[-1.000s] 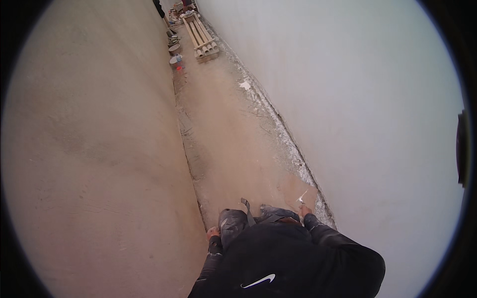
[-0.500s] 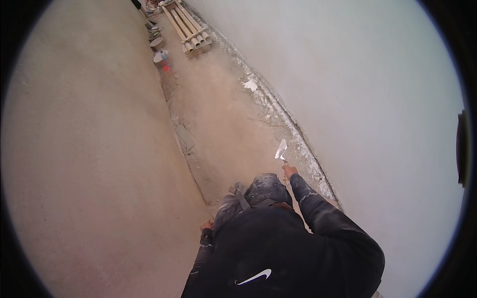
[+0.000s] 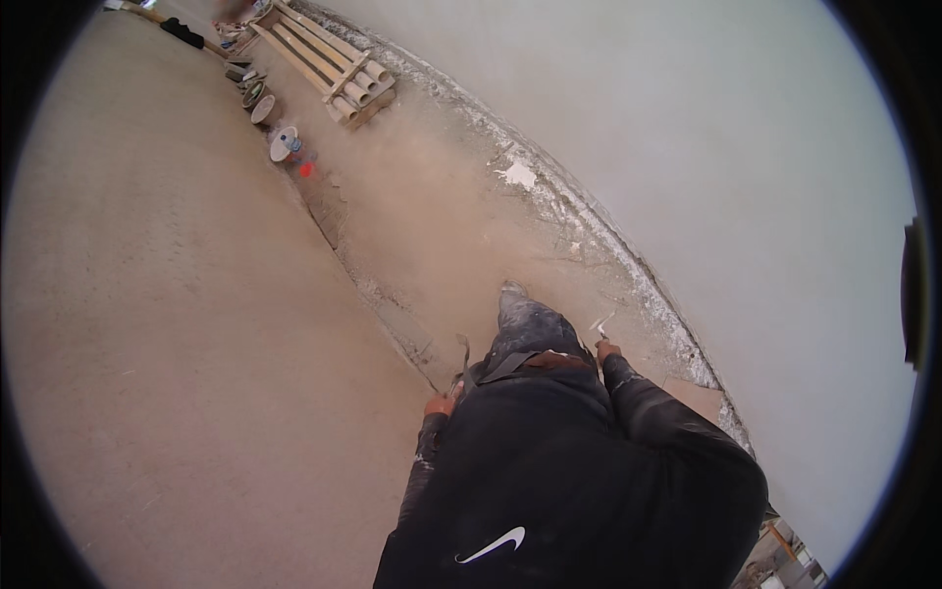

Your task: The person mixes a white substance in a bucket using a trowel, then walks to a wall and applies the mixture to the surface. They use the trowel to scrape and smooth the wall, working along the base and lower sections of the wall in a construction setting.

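My right hand (image 3: 608, 349) is closed round the handle of a small trowel (image 3: 602, 325), held low beside my right thigh. The trowel's pale blade points forward over the dusty floor. My left hand (image 3: 444, 401) hangs by my left hip, close to the wall on that side. Its fingers look curled, and what they hold, if anything, I cannot make out. A thin grey strap-like piece (image 3: 465, 351) sticks up just ahead of that hand. One dusty trouser leg (image 3: 530, 324) is stretched forward.
A smooth plastered wall (image 3: 196, 324) rises on the left, a paler wall (image 3: 746, 196) on the right. Crumbled plaster (image 3: 628, 260) lines the right wall's foot. Ahead are tubes with wooden bars (image 3: 319, 64), buckets (image 3: 283, 147) and a red object (image 3: 306, 170).
The view has turned, and the tubes and buckets appear nearer and farther left. My right hand has drawn the trowel in closer to my leg. One leg has come forward.
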Available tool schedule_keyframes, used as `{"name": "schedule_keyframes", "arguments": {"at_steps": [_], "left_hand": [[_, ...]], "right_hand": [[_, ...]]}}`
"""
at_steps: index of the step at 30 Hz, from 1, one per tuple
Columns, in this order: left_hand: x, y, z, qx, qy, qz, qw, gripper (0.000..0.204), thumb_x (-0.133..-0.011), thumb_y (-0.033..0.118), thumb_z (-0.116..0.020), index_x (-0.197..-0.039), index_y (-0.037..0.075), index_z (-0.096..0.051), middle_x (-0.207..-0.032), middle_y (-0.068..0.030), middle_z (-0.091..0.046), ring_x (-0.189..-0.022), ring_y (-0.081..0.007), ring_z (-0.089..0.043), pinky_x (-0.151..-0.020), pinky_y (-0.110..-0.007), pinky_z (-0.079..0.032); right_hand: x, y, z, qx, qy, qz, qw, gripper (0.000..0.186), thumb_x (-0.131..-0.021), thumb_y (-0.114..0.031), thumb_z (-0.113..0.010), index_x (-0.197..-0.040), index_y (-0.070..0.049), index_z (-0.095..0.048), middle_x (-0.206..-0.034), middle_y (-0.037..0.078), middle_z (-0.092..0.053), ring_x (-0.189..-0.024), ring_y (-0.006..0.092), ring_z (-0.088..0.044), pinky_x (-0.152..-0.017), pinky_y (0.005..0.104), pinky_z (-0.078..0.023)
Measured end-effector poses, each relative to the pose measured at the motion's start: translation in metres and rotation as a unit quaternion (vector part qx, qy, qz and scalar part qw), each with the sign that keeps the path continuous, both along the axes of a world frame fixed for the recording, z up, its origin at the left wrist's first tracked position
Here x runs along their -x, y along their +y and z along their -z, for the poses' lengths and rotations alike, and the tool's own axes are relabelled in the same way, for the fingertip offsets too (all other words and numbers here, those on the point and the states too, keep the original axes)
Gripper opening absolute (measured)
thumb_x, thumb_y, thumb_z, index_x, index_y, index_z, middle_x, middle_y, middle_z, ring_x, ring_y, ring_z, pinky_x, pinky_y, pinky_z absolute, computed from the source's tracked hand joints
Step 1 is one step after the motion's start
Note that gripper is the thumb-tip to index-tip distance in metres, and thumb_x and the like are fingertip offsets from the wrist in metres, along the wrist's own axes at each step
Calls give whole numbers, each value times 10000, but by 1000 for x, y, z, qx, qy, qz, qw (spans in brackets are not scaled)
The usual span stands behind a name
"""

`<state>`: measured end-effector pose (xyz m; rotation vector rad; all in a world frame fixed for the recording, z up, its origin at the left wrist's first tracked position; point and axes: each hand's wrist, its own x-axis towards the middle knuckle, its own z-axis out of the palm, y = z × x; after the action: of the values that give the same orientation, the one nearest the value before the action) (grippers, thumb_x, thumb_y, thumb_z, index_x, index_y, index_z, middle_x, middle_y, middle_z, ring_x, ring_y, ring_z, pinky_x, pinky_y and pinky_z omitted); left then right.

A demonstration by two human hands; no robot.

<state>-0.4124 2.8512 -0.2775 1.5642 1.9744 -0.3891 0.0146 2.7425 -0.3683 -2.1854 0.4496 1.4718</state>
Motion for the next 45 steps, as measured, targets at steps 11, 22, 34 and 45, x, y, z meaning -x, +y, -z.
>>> {"name": "schedule_keyframes", "arguments": {"at_steps": [11, 22, 34, 45], "left_hand": [[-59, 341, -84, 18, -266, 3, 964, 307, -749, 239, -619, -593, -10, -528, -489, -48, -435, -490, -119, -426, -476, -329, -355], [-37, 679, -87, 87, -241, 77, 964, 287, -717, 161, -611, -536, 1, -457, -481, -52, -401, -479, -125, -403, -468, -322, -351], [-141, 969, 173, 131, -314, -178, 923, 340, -872, 198, -582, -580, 73, -461, -517, 37, -422, -459, -44, -362, -437, -215, -284], [-249, 1087, 458, 189, -435, -36, 880, 299, -882, 195, -572, -633, 76, -454, -546, 27, -422, -473, -46, -356, -441, -207, -277]], "right_hand": [[-43, 511, -40, -305, -107, -170, 931, 409, -757, -292, -584, -1011, 21, -518, -630, 125, -567, -449, 210, -564, -435, 339, -463], [20, 700, 17, -105, -59, -24, 992, 373, -794, -297, -565, -969, 24, -491, -661, 136, -559, -463, 234, -580, -395, 361, -466], [-38, 1058, 335, -65, -176, -308, 933, 557, -792, -390, -536, -1087, 77, -455, -991, 298, -582, -960, 418, -572, -850, 463, -448], [-112, 1262, 585, -142, -321, -198, 915, 520, -830, -344, -527, -1118, 75, -416, -1006, 294, -582, -967, 412, -572, -855, 458, -445]]}}
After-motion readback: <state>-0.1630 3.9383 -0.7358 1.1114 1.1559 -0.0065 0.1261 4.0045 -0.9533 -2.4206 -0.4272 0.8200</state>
